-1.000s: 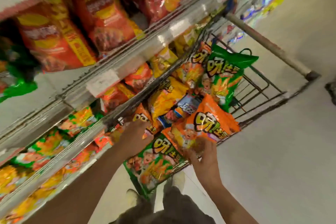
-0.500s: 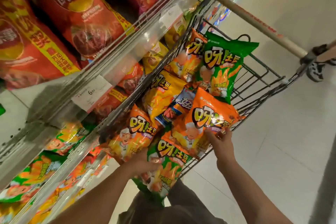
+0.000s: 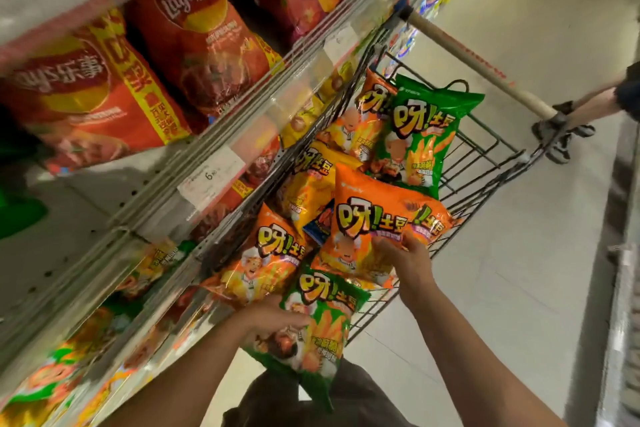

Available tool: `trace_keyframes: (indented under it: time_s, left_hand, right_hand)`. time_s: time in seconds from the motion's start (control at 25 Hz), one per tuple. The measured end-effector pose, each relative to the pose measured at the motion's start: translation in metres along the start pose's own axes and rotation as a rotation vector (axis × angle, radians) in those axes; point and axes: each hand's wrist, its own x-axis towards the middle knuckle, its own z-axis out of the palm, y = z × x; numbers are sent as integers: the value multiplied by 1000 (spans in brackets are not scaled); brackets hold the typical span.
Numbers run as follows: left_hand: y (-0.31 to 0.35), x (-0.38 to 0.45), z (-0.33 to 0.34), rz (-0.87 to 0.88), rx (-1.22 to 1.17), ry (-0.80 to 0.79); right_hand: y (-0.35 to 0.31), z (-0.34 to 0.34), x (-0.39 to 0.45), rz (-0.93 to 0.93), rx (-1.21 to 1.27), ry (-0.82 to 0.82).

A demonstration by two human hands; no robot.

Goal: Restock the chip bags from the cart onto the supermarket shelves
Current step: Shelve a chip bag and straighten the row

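Observation:
A wire cart (image 3: 485,163) stands beside the shelves, filled with several chip bags in orange, yellow and green. My left hand (image 3: 273,319) grips a green chip bag (image 3: 325,319) at the cart's near end, its lower part hanging over the rim. My right hand (image 3: 405,256) holds an orange chip bag (image 3: 367,218) lifted above the pile. Another green bag (image 3: 422,135) stands upright at the far end. The shelves (image 3: 221,135) on the left carry red Lay's bags (image 3: 197,45) above and orange and green bags below.
The cart's wooden handle (image 3: 478,62) points away from me. A person's legs and sandals (image 3: 568,132) stand just past the handle on the pale floor. White price tags (image 3: 211,177) sit on the shelf rail. Another shelf edge runs along the far right.
My right hand has raised the orange bag higher off the pile. My left hand has closed on the green bag at the near end. The view has swung closer to the shelves.

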Motion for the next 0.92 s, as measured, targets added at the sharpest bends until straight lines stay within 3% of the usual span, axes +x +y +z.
trace_keyframes:
  time_s: [0.24,0.48,0.68,0.92]
  left_hand:
    - [-10,-29,14,118,-157,76]
    - [-4,-57,70,279,-409,152]
    - [-10,-76,132,396,-590,442]
    - [-31,-122,153,501,-685,767]
  right_hand:
    - [-35,-16,-10,-187,6,-160]
    - [-83,-47,-1,-379,-23,-287]
    - [-102,-71,6,-471,-24,-399]
    - [-112,-50,-12,-473,6,-540]
